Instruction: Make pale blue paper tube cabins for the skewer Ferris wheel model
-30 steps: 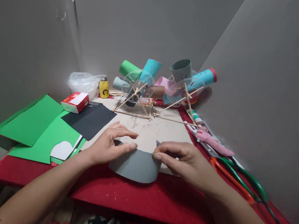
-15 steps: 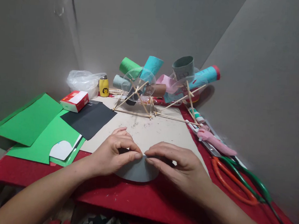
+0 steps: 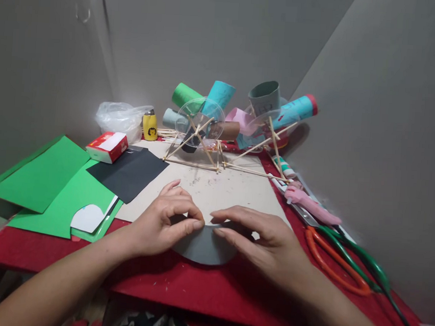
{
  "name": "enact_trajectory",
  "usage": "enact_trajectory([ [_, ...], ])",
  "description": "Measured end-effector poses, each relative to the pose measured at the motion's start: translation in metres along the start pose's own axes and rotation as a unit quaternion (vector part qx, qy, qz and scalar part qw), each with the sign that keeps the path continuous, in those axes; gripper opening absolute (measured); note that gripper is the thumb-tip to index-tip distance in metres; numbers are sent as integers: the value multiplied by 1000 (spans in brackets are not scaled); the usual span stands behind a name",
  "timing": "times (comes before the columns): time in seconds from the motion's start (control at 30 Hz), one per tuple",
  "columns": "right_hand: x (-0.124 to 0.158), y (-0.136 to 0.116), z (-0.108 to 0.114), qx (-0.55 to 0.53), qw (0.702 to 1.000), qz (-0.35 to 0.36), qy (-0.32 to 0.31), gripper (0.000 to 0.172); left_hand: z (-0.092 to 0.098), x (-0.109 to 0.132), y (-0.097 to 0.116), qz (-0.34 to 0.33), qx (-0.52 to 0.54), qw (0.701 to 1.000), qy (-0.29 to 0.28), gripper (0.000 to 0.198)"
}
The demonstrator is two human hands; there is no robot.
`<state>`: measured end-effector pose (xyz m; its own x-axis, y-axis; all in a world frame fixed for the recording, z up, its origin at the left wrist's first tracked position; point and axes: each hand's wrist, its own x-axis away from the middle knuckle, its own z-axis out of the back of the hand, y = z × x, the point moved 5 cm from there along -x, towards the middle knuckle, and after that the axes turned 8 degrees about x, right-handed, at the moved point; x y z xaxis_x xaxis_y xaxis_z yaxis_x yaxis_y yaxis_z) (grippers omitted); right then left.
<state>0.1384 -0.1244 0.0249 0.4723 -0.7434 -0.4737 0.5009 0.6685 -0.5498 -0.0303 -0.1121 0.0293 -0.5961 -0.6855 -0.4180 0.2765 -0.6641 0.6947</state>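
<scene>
Left hand (image 3: 164,223) pinches the upper edge of a curved grey paper sheet (image 3: 205,248) at the front of the red tabletop (image 3: 179,298); the right hand (image 3: 266,237) touches it, whether pinching I cannot tell. Bending seems in hand, the next move calling for even pressure. Writing on the short grey paper tube (image 3: 266,103) and red-and-white cardboard box (image 3: 107,147) is illegible.

Red tbl (image 3: 202,290), surface showing along front edge. Directly on it: beige board (image 3: 234,188) mid-surface, reaching toward far edge; green sheets (image 3: 47,177) (overlapping) by L edge; orange/green-handled scissors (image 3: 344,263) nr R edge; yellow container (image 3: 150,124) nr far edge, L of ctr.
</scene>
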Motion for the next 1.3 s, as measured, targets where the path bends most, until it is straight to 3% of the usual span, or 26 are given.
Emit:
enact_trajectory([
  [0.2, -4, 4, 9, -11, 1000, -16, -13, 10, 8, 0, -2, 13, -4, 1000, 6, 17],
  [0.57, -2, 2, -1, -18, 1000, 20, 11, 13, -6, 2, -7, -5, -22, 1000, 15, 7],
  [0.8, -2, 1, -5, 4, 999, 45, -15, 15, -8, 0, -11, 36, 26, 999, 1, 7],
  [1.07, 1, -4, -8, 82, 993, 64, -56, 19, -12, 0, -8, 17, 20, 1000, -16, 12],
  [1.2, -1, -2, -9, 71, 994, 54, -56, 19, -12, 0, -10, 23, 10, 999, -22, 14],
  [1.3, -1, 1, -8, 53, 996, 45, -48, 19, -12, 0, -10, 14, -16, 1000, 4, 11],
])
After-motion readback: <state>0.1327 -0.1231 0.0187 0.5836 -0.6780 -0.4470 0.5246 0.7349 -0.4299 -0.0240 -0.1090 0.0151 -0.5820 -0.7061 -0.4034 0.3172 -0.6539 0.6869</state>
